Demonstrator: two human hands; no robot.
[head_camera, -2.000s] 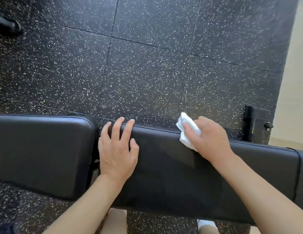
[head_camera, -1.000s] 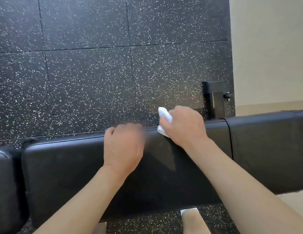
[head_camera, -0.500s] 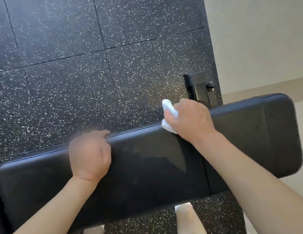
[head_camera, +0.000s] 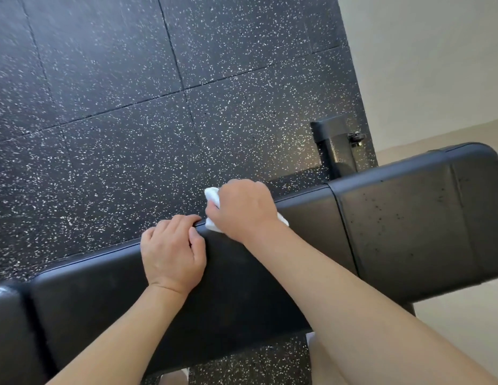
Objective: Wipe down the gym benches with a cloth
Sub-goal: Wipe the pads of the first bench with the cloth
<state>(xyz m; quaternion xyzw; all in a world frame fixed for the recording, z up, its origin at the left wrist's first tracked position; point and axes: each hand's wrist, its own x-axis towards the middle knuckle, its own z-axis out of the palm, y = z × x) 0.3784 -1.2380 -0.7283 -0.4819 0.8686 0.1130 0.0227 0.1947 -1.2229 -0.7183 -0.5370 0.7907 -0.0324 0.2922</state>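
Cloth [head_camera: 212, 202], white and bunched, sits under the right hand [head_camera: 243, 209] at the far edge of the bench pad. The right hand's fingers are curled round it, holding it against the pad's far rim; a fold shows past the fingers on the floor side and a smaller corner shows by the wrist on the near side. How much of the cloth lies beneath the palm cannot be told.

Left hand [head_camera: 173, 254] rests just beside the right, on the same far edge, knuckles up. Its fingers are curled over the rim of the pad and grip it; the thumb lies on the top surface. The two hands are close, nearly touching at the index finger of the left and the cloth.

Both bare forearms cross the pad from the near side.

Gym bench [head_camera: 270, 287] runs diagonally across the view, black padded upholstery, in sections divided by seams. The long middle section carries both hands. The right-hand section [head_camera: 417, 226] shows small dark specks on its surface. A further padded section [head_camera: 9, 329] begins at the lower left, glossy at its corner.

A black metal frame post [head_camera: 335, 145] with a bolt or knob on its side stands behind the right section.

Floor [head_camera: 131, 107] is black rubber tile with white flecks, tile joints visible. A pale wall [head_camera: 423, 51] and pale flooring lie at the right.
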